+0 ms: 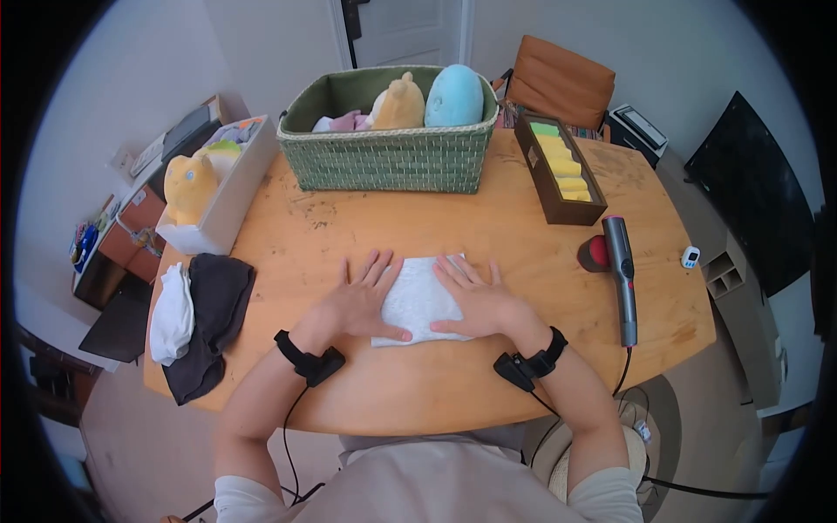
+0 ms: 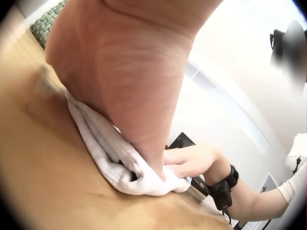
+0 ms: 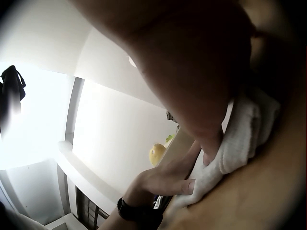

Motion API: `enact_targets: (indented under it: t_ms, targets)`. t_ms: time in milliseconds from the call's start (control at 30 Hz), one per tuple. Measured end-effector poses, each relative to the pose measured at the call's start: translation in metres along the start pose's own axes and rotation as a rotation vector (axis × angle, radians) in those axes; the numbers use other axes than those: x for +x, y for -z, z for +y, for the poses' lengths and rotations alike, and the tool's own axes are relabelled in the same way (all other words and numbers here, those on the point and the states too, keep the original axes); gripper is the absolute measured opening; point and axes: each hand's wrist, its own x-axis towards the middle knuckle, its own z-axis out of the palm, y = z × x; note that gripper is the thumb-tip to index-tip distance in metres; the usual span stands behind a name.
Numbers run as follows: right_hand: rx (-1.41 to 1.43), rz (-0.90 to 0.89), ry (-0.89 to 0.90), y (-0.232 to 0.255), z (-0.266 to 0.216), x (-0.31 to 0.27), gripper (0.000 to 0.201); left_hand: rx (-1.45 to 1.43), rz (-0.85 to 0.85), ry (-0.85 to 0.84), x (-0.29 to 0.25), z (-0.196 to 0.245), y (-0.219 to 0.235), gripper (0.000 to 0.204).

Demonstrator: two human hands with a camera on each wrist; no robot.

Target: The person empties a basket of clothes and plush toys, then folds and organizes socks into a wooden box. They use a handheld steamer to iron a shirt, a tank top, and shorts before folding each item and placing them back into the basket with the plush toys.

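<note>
A folded light grey-white cloth (image 1: 422,301) lies flat on the wooden table in front of the person. The left hand (image 1: 358,301) rests on its left side, fingers spread and thumb on the near edge. On its right side lies the right hand (image 1: 478,301), fingers also spread, its thumb near the left one. Layered folds of the cloth (image 2: 122,163) show beneath the left hand (image 2: 129,81) in the left wrist view. The right wrist view shows the right hand (image 3: 192,72) pressing the cloth (image 3: 235,143).
A green woven basket (image 1: 388,161) with plush toys stands at the back. At left are a white box (image 1: 228,196) and dark and white clothes (image 1: 218,301). At right are a brown box (image 1: 558,196) of yellow rolls, a grey corded device (image 1: 621,279) and a small timer (image 1: 690,257).
</note>
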Motion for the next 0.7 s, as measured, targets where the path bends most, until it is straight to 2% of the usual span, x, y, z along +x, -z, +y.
enact_targets:
  t_ms: [67, 133, 167, 233, 300, 333, 400, 433, 500, 533, 600, 633, 700]
  targets:
    - [-0.01, 0.022, 0.01, -0.003, 0.002, 0.0, 0.11, -0.039, -0.062, 0.006, 0.0, -0.001, 0.0, 0.142]
    - [-0.022, 0.045, 0.02, -0.005, 0.004, -0.002, 0.112, -0.069, -0.053, -0.001, 0.001, -0.006, -0.001, 0.143]
    - [0.061, 0.075, 0.034, -0.008, 0.006, -0.004, 0.108, -0.112, -0.063, -0.007, 0.0, -0.009, 0.001, 0.145]
    - [0.144, 0.112, 0.053, -0.007, 0.012, -0.007, 0.104, -0.179, -0.05, -0.01, -0.003, -0.014, 0.007, 0.138]
    - [0.268, 0.17, 0.198, -0.001, 0.021, -0.016, 0.081, -0.289, 0.038, -0.027, -0.002, -0.019, 0.004, 0.116]
    - [0.271, 0.157, 0.201, 0.006, 0.023, -0.017, 0.081, -0.298, 0.032, -0.02, 0.001, -0.021, 0.004, 0.116]
    - [0.489, 0.422, 0.145, 0.015, 0.024, -0.018, 0.048, -0.399, 0.21, -0.066, -0.004, -0.02, 0.0, 0.093]
    - [0.5, 0.397, 0.149, 0.014, 0.023, -0.016, 0.048, -0.414, 0.195, -0.05, -0.009, -0.017, 0.0, 0.093]
    - [0.544, 0.502, 0.067, 0.019, 0.026, -0.01, 0.03, -0.421, 0.222, -0.019, -0.008, -0.013, 0.011, 0.073]
    - [0.546, 0.505, 0.07, 0.016, 0.028, -0.009, 0.03, -0.417, 0.223, -0.017, -0.006, -0.008, 0.011, 0.073]
    - [0.607, 0.329, -0.053, 0.007, 0.035, -0.006, 0.026, -0.522, 0.201, 0.02, -0.003, 0.005, 0.008, 0.067]
    - [0.606, 0.323, -0.048, 0.009, 0.034, -0.006, 0.026, -0.524, 0.202, 0.027, -0.001, 0.007, 0.006, 0.067]
    - [0.64, 0.327, -0.133, 0.011, 0.029, -0.008, 0.03, -0.705, 0.239, -0.013, -0.002, 0.009, -0.003, 0.059]
